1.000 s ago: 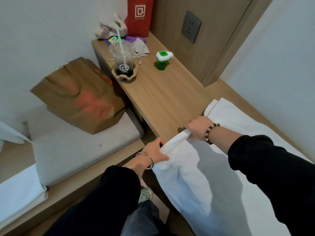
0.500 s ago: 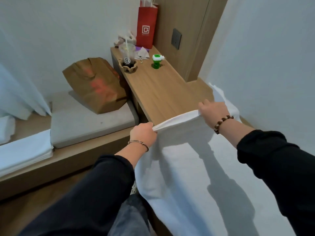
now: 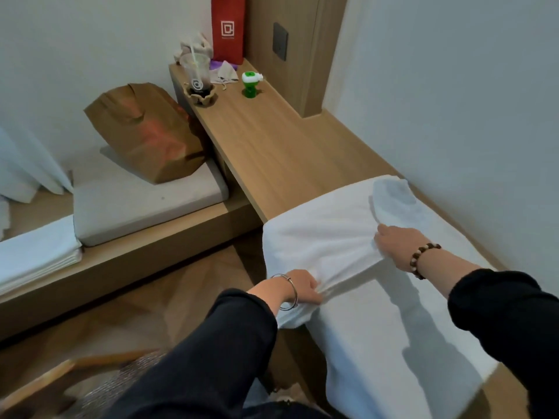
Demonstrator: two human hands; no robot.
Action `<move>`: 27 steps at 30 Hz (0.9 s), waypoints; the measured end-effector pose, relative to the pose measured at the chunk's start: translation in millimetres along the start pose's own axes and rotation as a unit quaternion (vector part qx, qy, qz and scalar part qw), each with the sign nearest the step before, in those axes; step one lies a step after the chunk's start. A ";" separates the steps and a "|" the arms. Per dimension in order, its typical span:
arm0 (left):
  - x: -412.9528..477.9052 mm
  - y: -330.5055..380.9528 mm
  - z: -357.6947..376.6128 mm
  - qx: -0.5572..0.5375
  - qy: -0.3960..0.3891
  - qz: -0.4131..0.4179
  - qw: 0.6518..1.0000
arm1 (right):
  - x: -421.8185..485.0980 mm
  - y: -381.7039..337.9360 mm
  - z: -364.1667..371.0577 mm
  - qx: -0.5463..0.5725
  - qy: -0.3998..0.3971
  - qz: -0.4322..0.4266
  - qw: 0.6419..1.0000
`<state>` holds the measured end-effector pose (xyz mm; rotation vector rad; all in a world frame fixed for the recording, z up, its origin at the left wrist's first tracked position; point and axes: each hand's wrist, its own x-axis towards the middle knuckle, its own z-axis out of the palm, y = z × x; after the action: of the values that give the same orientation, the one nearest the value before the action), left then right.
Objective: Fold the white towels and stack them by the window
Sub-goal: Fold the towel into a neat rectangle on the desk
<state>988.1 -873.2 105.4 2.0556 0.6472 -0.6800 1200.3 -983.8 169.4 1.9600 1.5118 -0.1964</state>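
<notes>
A large white towel (image 3: 326,237) lies spread over the near end of the wooden counter (image 3: 272,140), its far half folded back toward me. My left hand (image 3: 299,287) pinches the folded edge at the counter's left side. My right hand (image 3: 396,243) grips the same edge further right, on top of the towel. A stack of folded white towels (image 3: 36,255) rests on the low bench (image 3: 136,255) at the left, below a white curtain (image 3: 27,164).
Further along the counter stand an iced drink cup (image 3: 198,77), a green bottle (image 3: 250,83) and a red paper bag (image 3: 227,28). A brown paper bag (image 3: 148,131) leans on a grey cushion (image 3: 145,204) on the bench. White wall at right.
Both hands held the towel's edge lifted and stretched; they have pulled it back toward me and lowered it, laying a fold onto the rest of the towel.
</notes>
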 end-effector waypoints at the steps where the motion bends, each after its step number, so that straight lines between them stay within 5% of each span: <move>1: -0.5 -1.7 0.3 -0.039 -0.017 -0.005 0.999 | -0.9 -3.4 9.8 0.022 -0.023 0.000 0.999; 4: -1.9 -9.0 -11.3 -0.196 -0.001 -0.037 0.980 | -0.5 -9.6 27.4 0.103 -0.095 0.017 0.990; 7: 6.9 -23.1 -31.1 -0.292 0.183 -0.057 0.937 | 7.0 -15.1 20.1 0.136 -0.143 0.042 0.979; 9: 15.6 -35.9 -44.6 -0.269 0.306 -0.084 0.909 | 15.1 -19.9 5.6 0.138 -0.143 0.064 0.978; 12: 24.0 -48.9 -58.2 -0.211 0.381 -0.127 0.891 | 32.6 -29.1 -10.6 0.150 -0.070 0.079 0.983; 21: 58.8 -73.4 -73.1 -0.326 0.294 -0.128 0.889 | 111.3 -57.5 -37.1 0.212 0.120 0.015 0.970; 27: 58.0 -94.3 -91.8 -0.215 0.213 -0.098 0.948 | 164.7 -66.7 -61.7 0.162 0.042 -0.062 0.984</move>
<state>988.5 -737.2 58.5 1.7440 1.1511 -0.1673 1177.1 -806.5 111.3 2.1455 1.7472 -0.4426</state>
